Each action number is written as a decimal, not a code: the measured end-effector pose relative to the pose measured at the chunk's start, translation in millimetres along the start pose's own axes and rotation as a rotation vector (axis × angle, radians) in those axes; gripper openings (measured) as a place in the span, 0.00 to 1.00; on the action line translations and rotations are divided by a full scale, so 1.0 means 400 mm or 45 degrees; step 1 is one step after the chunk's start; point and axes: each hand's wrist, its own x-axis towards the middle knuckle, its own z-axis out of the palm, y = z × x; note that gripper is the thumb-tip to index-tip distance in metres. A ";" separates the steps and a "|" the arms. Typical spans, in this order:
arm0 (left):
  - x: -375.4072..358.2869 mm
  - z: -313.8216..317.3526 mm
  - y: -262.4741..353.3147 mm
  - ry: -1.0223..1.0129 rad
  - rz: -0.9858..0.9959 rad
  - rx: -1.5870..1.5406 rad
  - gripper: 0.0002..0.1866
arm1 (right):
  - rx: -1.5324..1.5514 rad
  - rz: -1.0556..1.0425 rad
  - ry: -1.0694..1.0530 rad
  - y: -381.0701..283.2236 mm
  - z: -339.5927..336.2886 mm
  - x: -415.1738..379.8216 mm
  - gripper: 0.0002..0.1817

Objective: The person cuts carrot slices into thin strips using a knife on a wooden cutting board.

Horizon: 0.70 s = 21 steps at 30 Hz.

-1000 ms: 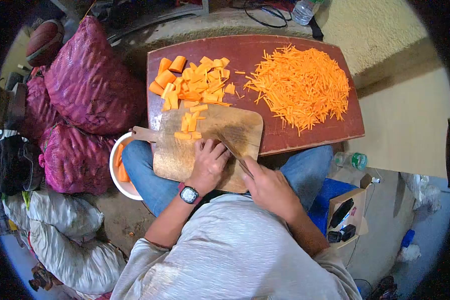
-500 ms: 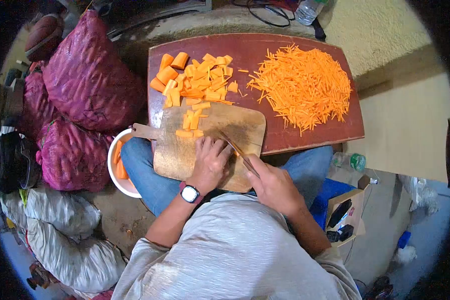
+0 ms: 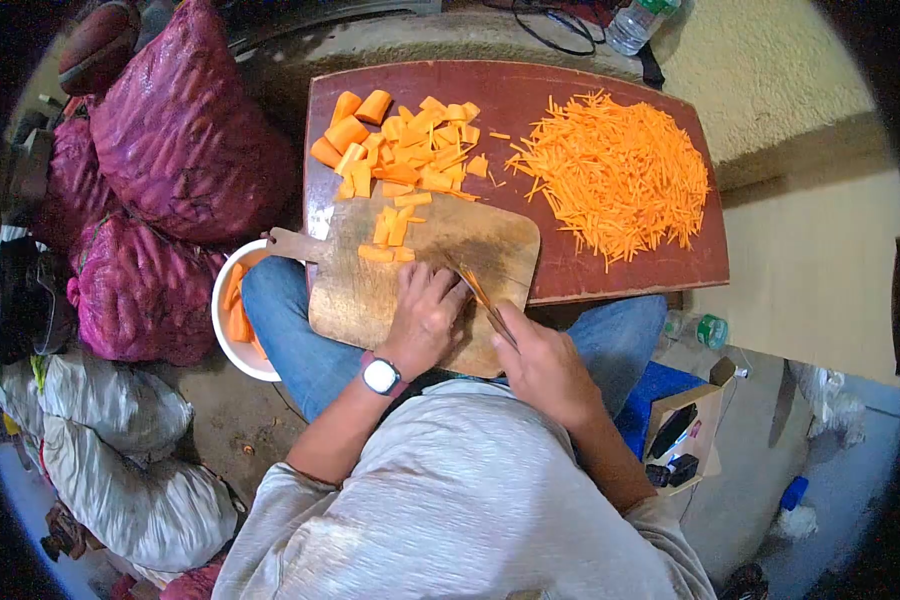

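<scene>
My right hand (image 3: 552, 372) is closed round the handle of a knife (image 3: 488, 308), its blade slanting up and left over the wooden cutting board (image 3: 355, 315). Beside the blade, my left hand (image 3: 428, 318) has its fingers curled down on the board, pressing a piece of carrot that they mostly hide. Just beyond those fingertips lie several short carrot pieces (image 3: 390, 232). A heap of carrot chunks (image 3: 410, 145) sits past the board's far edge. To the right rises a large pile of carrot matchsticks (image 3: 615, 180).
The board rests partly on a dark red table (image 3: 620, 282) and over my lap. At left stand a white basin (image 3: 223, 325) with carrots, purple mesh sacks (image 3: 185, 130) and white sacks (image 3: 135, 490). An open box (image 3: 692, 430) and a plastic bottle (image 3: 708, 330) are at right.
The whole view has shifted slightly. Both hands stay at the same spot on the board, and the knife has tilted a little beside the left fingers.
</scene>
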 end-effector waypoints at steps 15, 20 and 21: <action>-0.001 0.009 -0.005 0.109 0.057 -0.017 0.29 | 0.023 -0.044 -0.015 -0.010 -0.020 0.003 0.21; -0.003 0.006 -0.005 0.031 0.005 -0.048 0.30 | 0.053 -0.013 -0.004 -0.015 -0.005 0.012 0.21; -0.004 0.007 -0.008 0.031 0.012 -0.051 0.30 | 0.054 0.010 -0.025 -0.025 -0.012 0.021 0.21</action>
